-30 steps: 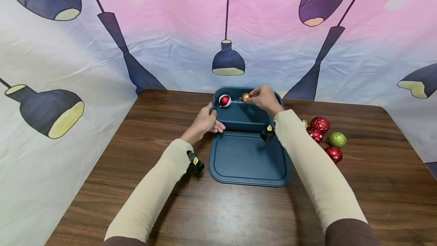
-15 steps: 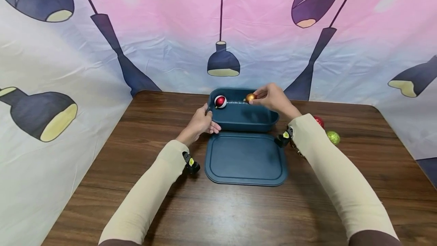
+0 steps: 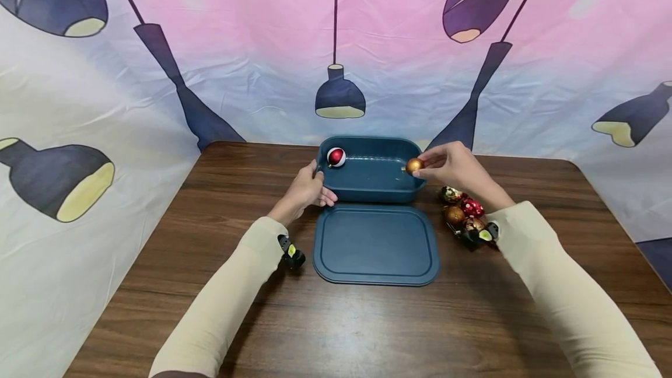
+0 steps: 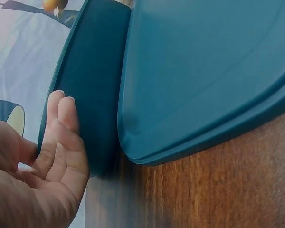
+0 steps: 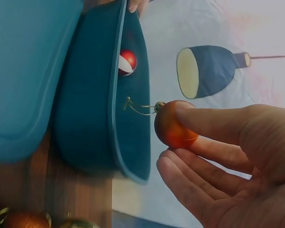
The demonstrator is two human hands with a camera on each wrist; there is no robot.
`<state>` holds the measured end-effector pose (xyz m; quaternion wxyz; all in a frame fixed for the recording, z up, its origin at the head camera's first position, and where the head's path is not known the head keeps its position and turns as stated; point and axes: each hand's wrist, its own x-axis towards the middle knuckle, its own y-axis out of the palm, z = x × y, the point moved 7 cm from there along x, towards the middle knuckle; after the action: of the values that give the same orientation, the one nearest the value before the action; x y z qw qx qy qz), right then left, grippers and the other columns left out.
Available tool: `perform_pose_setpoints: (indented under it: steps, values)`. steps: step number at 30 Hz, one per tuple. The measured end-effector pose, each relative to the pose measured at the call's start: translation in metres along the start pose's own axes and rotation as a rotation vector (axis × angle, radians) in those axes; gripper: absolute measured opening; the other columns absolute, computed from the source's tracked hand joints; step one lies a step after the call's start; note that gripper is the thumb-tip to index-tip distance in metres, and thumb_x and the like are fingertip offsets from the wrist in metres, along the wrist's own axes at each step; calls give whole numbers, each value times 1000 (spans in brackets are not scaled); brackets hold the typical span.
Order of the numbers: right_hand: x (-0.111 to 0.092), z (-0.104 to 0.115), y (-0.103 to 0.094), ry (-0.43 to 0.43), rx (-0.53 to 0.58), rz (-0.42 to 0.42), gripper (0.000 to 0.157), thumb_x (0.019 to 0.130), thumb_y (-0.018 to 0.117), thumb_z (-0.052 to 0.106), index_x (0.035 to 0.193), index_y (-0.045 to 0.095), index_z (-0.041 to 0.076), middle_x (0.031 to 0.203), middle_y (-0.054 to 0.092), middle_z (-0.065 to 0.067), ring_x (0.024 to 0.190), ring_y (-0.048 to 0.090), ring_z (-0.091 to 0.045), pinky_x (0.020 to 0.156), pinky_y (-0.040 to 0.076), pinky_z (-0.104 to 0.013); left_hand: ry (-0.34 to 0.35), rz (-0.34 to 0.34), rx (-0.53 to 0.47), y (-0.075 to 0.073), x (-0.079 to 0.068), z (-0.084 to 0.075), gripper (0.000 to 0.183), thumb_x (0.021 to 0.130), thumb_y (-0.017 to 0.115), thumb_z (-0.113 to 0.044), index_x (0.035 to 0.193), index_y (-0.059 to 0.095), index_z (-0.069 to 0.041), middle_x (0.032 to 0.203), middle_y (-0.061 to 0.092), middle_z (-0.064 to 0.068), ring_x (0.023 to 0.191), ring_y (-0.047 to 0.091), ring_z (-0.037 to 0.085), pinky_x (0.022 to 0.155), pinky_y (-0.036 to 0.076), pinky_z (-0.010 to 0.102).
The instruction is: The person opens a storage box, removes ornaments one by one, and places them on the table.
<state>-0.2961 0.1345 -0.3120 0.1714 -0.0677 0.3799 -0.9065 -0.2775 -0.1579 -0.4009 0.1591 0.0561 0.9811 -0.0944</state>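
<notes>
In the head view, a dark teal box stands toward the back of the table with a red and white Christmas ball inside at its left. My left hand holds the box at its front left corner; the left wrist view shows its fingers against the outer wall. Between thumb and fingertips my right hand pinches a gold Christmas ball above the box's right end. A gold string loop hangs from its cap. Just in front of the box lies a flat teal lid.
Right of the box and lid sits a cluster of ornaments, among them a red spotted ball and a copper-brown ball; the right forearm covers part of it. A printed cloth hangs behind the wooden table.
My right hand has drawn rightward across the box, carrying the gold Christmas ball. The left hand keeps its place at the box corner. The head view has shifted slightly.
</notes>
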Motion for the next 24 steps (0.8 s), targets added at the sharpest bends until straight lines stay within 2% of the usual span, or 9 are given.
perform_pose_setpoints:
  steps: [5,12,15,24]
  values:
    - [-21,-14,-10,34,2,-1,41,92,78,29,122,71,2,117,70,-17,101,69,-30,84,56,-45,0,2,11,0,-2,-1,63,113,31,-24,163,-6,-15,82,73,16,62,70,18,59,54,23]
    - [-45,-30,-19,68,-4,-40,44,88,82,32,120,73,3,110,73,-16,92,73,-22,73,56,-28,3,1,18,0,-3,-3,62,113,30,-23,164,-5,-14,81,73,15,62,70,17,59,55,23]
    - [-56,-36,-22,81,-8,-53,44,87,83,34,119,74,5,108,73,-14,86,73,-15,68,55,-27,9,5,17,1,-1,-3,62,113,31,-23,164,-5,-14,81,73,15,62,70,17,59,55,23]
    - [-81,-53,-18,11,-44,-44,38,85,85,26,110,76,-2,101,75,-16,78,74,-14,65,56,-24,2,-1,12,1,-2,-2,62,113,31,-22,164,-5,-15,81,73,15,61,70,17,59,56,24]
